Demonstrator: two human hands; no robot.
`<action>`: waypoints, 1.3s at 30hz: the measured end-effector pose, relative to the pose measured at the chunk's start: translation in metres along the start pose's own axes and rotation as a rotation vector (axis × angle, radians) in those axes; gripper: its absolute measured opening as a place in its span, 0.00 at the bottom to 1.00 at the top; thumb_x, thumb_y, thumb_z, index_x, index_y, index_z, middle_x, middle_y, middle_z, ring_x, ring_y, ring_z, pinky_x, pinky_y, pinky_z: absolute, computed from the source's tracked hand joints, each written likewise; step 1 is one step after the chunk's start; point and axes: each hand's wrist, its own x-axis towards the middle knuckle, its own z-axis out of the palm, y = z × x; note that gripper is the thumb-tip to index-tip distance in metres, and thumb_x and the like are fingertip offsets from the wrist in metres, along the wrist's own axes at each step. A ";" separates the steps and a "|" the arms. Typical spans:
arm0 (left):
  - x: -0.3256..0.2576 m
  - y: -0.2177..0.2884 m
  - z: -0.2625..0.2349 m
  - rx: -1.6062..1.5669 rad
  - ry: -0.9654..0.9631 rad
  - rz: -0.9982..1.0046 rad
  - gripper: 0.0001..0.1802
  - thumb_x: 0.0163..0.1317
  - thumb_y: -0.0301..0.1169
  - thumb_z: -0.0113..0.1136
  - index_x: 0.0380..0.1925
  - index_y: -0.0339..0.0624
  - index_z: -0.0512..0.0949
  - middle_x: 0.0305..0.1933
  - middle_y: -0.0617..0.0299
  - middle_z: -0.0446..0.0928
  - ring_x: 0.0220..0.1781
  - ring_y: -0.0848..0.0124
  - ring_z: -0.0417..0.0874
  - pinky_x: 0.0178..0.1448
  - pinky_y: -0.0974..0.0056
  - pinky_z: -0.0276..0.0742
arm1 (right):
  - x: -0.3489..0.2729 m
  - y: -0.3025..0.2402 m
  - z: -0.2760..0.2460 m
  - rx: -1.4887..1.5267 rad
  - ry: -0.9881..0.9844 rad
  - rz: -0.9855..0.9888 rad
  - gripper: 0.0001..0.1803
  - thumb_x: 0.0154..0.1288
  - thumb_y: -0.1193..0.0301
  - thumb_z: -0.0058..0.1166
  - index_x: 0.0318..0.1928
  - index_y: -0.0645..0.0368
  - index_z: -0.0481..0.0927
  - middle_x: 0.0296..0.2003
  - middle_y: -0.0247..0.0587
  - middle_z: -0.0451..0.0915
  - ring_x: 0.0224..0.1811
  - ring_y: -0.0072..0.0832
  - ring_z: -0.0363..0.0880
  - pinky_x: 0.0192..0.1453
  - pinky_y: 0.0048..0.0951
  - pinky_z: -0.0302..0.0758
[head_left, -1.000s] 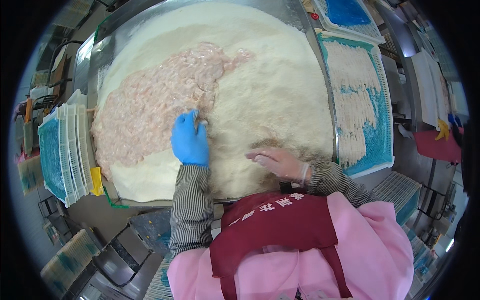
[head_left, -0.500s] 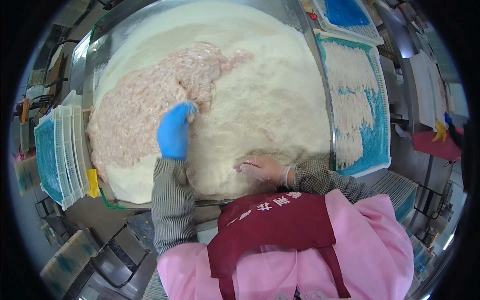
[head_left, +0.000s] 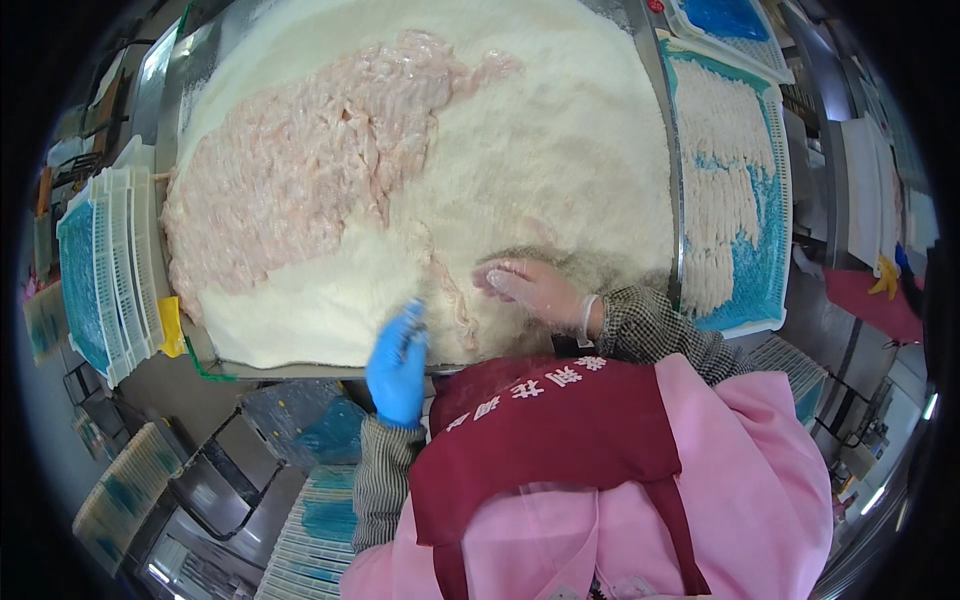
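Note:
My left hand [head_left: 398,368], in a blue glove, is over the near edge of a wide metal tray [head_left: 290,372]; its fingers point away from me, apart, with nothing seen in them. My right hand [head_left: 535,290], in a thin clear glove, rests on the white powder [head_left: 560,150], fingers stretched out. Between my hands a thin strip of raw, pale pink meat [head_left: 450,290] lies lengthwise, partly dusted. A large heap of wet pink meat strips [head_left: 290,180] covers the left part of the powder. A small pink piece [head_left: 540,230] shows beyond my right hand.
Right of the tray stands a basket with a teal liner [head_left: 757,280], holding rows of powder-coated strips [head_left: 720,130]. Another basket with a blue bottom [head_left: 722,25] is beyond it. Stacked white baskets [head_left: 125,270] and a yellow piece [head_left: 172,327] flank the left edge.
My left hand has come from the heap's edge toward me, over the tray's near edge. A meat strip now lies between my hands. My right hand stays nearly in place; the whole view has shifted.

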 end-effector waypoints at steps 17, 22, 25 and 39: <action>0.101 0.029 0.101 0.495 0.128 0.526 0.36 0.81 0.42 0.34 0.83 0.38 0.48 0.89 0.49 0.46 0.90 0.54 0.44 0.89 0.45 0.32 | 0.083 -0.006 0.027 0.919 -0.227 -0.203 0.32 0.85 0.46 0.36 0.72 0.57 0.71 0.65 0.43 0.77 0.64 0.32 0.75 0.72 0.37 0.74; 0.147 0.025 0.024 0.752 0.453 0.537 0.32 0.78 0.38 0.48 0.75 0.32 0.65 0.78 0.39 0.66 0.81 0.47 0.64 0.84 0.44 0.54 | 0.072 -0.025 0.015 0.823 -0.149 -0.005 0.33 0.86 0.48 0.34 0.73 0.61 0.69 0.68 0.42 0.76 0.69 0.31 0.74 0.74 0.37 0.73; 0.096 0.011 0.020 0.244 0.437 0.129 0.24 0.76 0.32 0.57 0.66 0.29 0.75 0.66 0.40 0.79 0.68 0.50 0.80 0.72 0.54 0.74 | 0.050 -0.043 0.004 0.607 0.053 0.153 0.27 0.85 0.57 0.43 0.70 0.64 0.73 0.65 0.40 0.80 0.65 0.29 0.79 0.71 0.32 0.76; 0.071 -0.011 0.071 0.123 0.403 0.359 0.36 0.84 0.45 0.35 0.82 0.33 0.48 0.86 0.44 0.49 0.87 0.51 0.49 0.88 0.49 0.38 | 0.030 -0.058 0.083 0.675 -0.174 0.015 0.33 0.81 0.44 0.46 0.64 0.62 0.77 0.55 0.42 0.80 0.55 0.27 0.77 0.63 0.31 0.74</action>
